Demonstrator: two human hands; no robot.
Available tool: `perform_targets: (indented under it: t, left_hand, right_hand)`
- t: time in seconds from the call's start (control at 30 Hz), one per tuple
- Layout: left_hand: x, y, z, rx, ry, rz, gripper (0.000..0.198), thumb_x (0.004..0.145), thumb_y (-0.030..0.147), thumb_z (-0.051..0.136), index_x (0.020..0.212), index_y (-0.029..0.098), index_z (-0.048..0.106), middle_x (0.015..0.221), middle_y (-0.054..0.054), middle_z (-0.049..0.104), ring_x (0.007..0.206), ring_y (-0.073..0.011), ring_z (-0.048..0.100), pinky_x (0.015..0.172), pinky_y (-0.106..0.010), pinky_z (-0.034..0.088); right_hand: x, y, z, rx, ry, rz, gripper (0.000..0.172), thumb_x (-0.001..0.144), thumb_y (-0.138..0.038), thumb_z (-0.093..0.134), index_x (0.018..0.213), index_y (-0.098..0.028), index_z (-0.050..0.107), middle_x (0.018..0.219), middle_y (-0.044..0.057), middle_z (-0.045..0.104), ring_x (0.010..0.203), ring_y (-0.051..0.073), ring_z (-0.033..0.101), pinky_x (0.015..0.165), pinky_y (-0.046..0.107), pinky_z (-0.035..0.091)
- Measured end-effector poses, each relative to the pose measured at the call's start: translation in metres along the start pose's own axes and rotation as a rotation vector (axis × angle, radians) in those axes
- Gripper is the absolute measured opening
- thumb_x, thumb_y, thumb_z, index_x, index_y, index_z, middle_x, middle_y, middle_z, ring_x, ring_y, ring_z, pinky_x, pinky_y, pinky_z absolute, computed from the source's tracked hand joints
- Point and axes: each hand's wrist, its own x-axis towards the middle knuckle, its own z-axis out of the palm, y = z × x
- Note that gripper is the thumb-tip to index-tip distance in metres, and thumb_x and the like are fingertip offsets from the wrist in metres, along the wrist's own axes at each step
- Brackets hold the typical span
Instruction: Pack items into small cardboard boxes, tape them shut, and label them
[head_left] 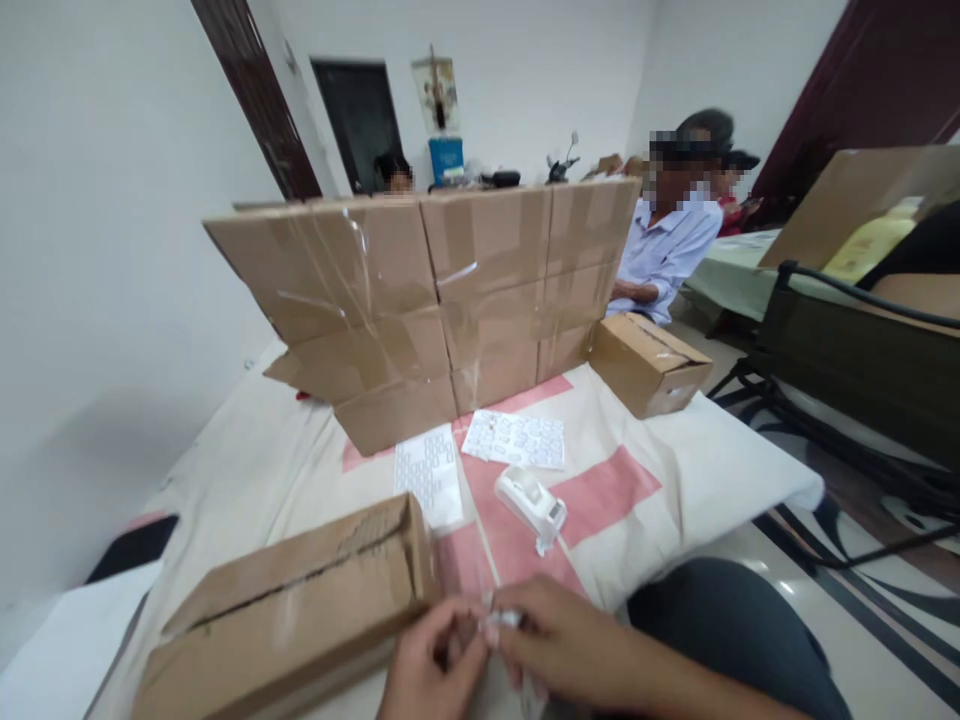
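Observation:
At the near edge of the table my left hand (pixel 435 655) and my right hand (pixel 559 635) meet, fingertips touching. Pinched in my right hand is a small whitish piece (pixel 504 618), too blurred to name. The left thumb and fingers close at its end; whether they hold a part of it cannot be made out. Beyond my hands lies a white tape dispenser (pixel 531 505) with a roll in it. Behind that are a sheet with small printed shapes (pixel 517 438) and a second sheet of small labels (pixel 431 475). A long cardboard box (pixel 300 600) lies beside my left hand.
A wall of taped cardboard boxes (pixel 480 300) stands across the table (pixel 712 490). One more box (pixel 649 365) sits at the right corner. A person in a light shirt (pixel 667 245) sits behind it, another person (pixel 394 175) beyond the boxes. A dark folding chair (pixel 862 360) stands at right.

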Motion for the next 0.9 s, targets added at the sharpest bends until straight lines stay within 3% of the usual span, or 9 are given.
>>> perform_targets:
  t: [0.1,0.17,0.27,0.43,0.57,0.77,0.9]
  left_hand:
    - [0.021,0.013,0.01,-0.142,0.209,0.135,0.04,0.081,0.056,0.069,0.081,0.016,0.07,0.07,-0.001,0.064,0.065,-0.013,0.056,0.059,-0.022,0.043]
    - [0.027,0.019,0.015,-0.202,0.252,0.146,0.036,0.085,0.052,0.068,0.083,0.016,0.071,0.075,-0.002,0.068,0.069,-0.0125,0.059,0.06,-0.02,0.045]
    - [0.029,0.019,0.02,-0.267,0.304,0.169,0.027,0.089,0.044,0.066,0.091,0.018,0.073,0.077,-0.001,0.072,0.069,-0.0105,0.063,0.062,-0.017,0.049]
    - [0.027,0.005,0.021,-0.317,0.312,0.286,0.01,0.095,0.027,0.063,0.101,0.024,0.07,0.082,0.004,0.075,0.073,-0.0054,0.069,0.07,-0.01,0.053]
    - [0.026,0.002,0.017,-0.213,0.286,0.357,0.014,0.096,0.018,0.06,0.104,0.027,0.068,0.083,0.008,0.074,0.074,-0.002,0.068,0.071,-0.006,0.051]
    - [0.027,0.004,0.013,0.045,0.277,0.527,0.025,0.092,0.014,0.065,0.115,0.023,0.063,0.095,0.001,0.073,0.083,-0.0074,0.068,0.08,-0.015,0.055]
    - [0.027,0.004,0.013,0.122,0.321,0.617,0.022,0.093,0.011,0.062,0.113,0.021,0.064,0.096,-0.001,0.074,0.084,-0.0087,0.069,0.083,-0.018,0.056]
  right_hand:
    - [0.0,-0.016,-0.018,0.147,0.133,-0.006,0.035,0.095,-0.044,0.058,0.076,-0.015,0.058,0.066,-0.001,0.059,0.058,0.008,0.052,0.055,0.019,0.037]
    - [0.003,-0.02,-0.026,0.201,0.175,-0.019,0.032,0.095,-0.041,0.06,0.076,-0.015,0.058,0.068,-0.001,0.059,0.06,0.008,0.049,0.058,0.019,0.036]
    - [0.007,-0.019,-0.031,0.317,0.127,-0.019,0.031,0.098,-0.04,0.057,0.08,-0.014,0.059,0.072,-0.001,0.059,0.063,0.007,0.046,0.06,0.02,0.035]
    - [0.012,-0.018,-0.03,0.412,0.031,0.044,0.032,0.101,-0.042,0.053,0.084,-0.014,0.058,0.075,0.0,0.058,0.064,0.006,0.045,0.059,0.02,0.035]
    - [0.014,-0.018,-0.03,0.4,0.046,0.113,0.032,0.101,-0.041,0.053,0.084,-0.015,0.059,0.075,0.0,0.058,0.068,0.007,0.051,0.061,0.019,0.04]
    - [0.013,-0.017,-0.03,0.442,0.037,0.163,0.032,0.1,-0.043,0.053,0.085,-0.016,0.059,0.076,0.0,0.057,0.066,0.008,0.053,0.061,0.019,0.044]
    - [0.013,-0.017,-0.029,0.454,0.047,0.175,0.029,0.098,-0.045,0.057,0.091,-0.017,0.06,0.079,0.0,0.059,0.07,0.009,0.056,0.064,0.02,0.048]
